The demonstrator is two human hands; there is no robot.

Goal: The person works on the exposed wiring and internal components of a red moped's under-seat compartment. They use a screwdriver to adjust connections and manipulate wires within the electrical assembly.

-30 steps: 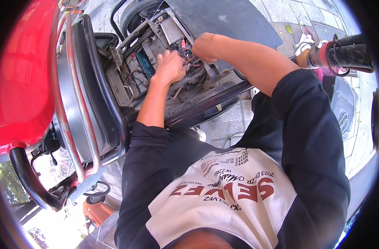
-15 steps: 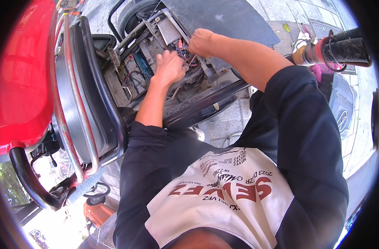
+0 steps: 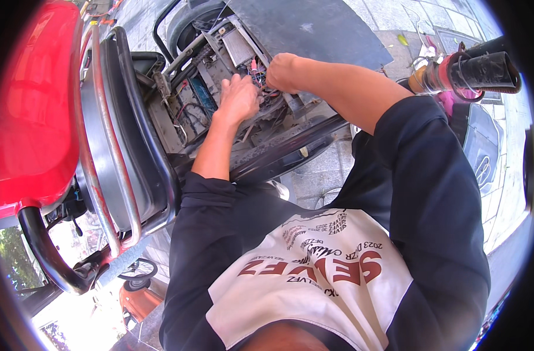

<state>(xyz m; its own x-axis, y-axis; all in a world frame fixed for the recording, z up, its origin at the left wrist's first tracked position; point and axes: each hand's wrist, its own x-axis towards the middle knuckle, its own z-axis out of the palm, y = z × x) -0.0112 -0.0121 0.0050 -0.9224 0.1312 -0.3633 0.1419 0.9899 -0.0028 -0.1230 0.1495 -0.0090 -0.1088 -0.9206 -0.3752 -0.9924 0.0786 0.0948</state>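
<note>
Under the raised seat of a vehicle lies an open metal compartment with a bundle of thin coloured wires (image 3: 256, 71), one ending in a red-pink connector. Left of the wires, my left hand (image 3: 239, 99) is closed, its fingertips bent in among them. On the other side my right hand (image 3: 282, 72) is curled like a fist, knuckles up. The two hands are close together but apart; what their fingers grip is hidden. Just beyond them sits a silver finned metal box (image 3: 237, 47). A blue block (image 3: 203, 93) lies in the compartment to the left.
A black seat (image 3: 126, 123) with metal rails stands tipped up at left, beside a red body panel (image 3: 30, 105). A dark flat sheet (image 3: 319, 29) lies beyond my right hand. A black frame bar (image 3: 290, 140) crosses in front. Black tubes (image 3: 483, 71) jut in at right.
My right hand has come slightly nearer to me, beside the wires. My left hand stays at nearly the same place with its fingers shifted a little.
</note>
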